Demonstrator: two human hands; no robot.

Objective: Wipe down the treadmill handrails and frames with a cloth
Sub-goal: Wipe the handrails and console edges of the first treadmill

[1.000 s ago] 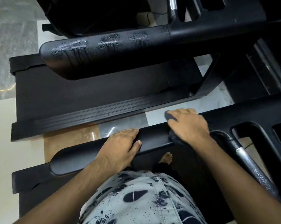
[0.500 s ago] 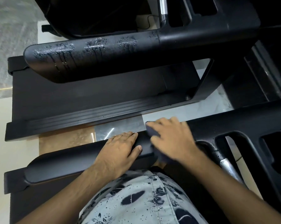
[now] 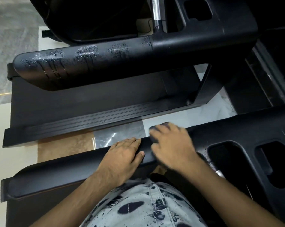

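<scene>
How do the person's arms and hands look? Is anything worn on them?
Both forearms are bare: no sleeves show in the frame. The left hand and the right hand wear no gloves; no watch or bracelet shows at either wrist. No ring shows on the left hand; the right hand is too blurred to tell.

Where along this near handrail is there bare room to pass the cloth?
Bare: the near handrail from the left hand out to its rounded end, and the floor strip between that rail and the ribbed side rail. Crowded: mid-rail, where the left hand and the right hand holding the cloth nearly touch.
</scene>
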